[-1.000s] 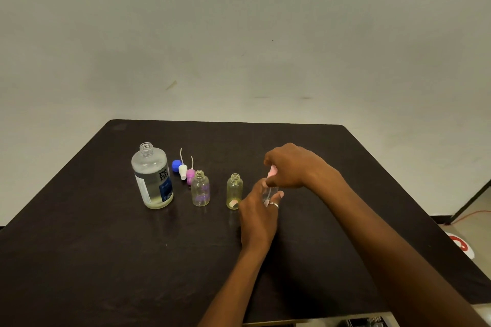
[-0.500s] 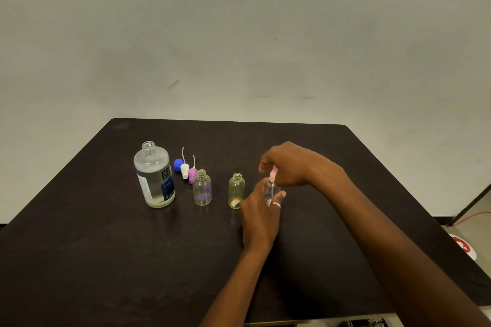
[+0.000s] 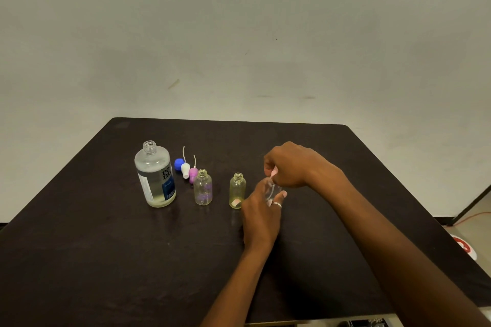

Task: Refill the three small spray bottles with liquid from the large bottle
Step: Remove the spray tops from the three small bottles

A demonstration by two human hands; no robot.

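The large clear bottle [image 3: 155, 176] stands uncapped at the left of the dark table [image 3: 79, 247], with a little liquid at its bottom. To its right stand two open small bottles, one purple-tinted [image 3: 203, 188] and one yellowish [image 3: 237, 190]. My left hand [image 3: 261, 214] is wrapped around a third small clear bottle [image 3: 271, 190], mostly hidden by fingers. My right hand [image 3: 292, 164] pinches its pink spray cap [image 3: 273, 173] at the bottle's neck.
A blue cap [image 3: 179, 163], a white spray top [image 3: 185, 168] and a purple spray top [image 3: 193, 172] with thin tubes lie behind the purple-tinted bottle. A pale wall rises behind the table. A red and white object [image 3: 463, 247] lies on the floor at right.
Both hands stay on the third small bottle; my right fingers have shifted slightly on the pink cap. The other bottles have not moved.
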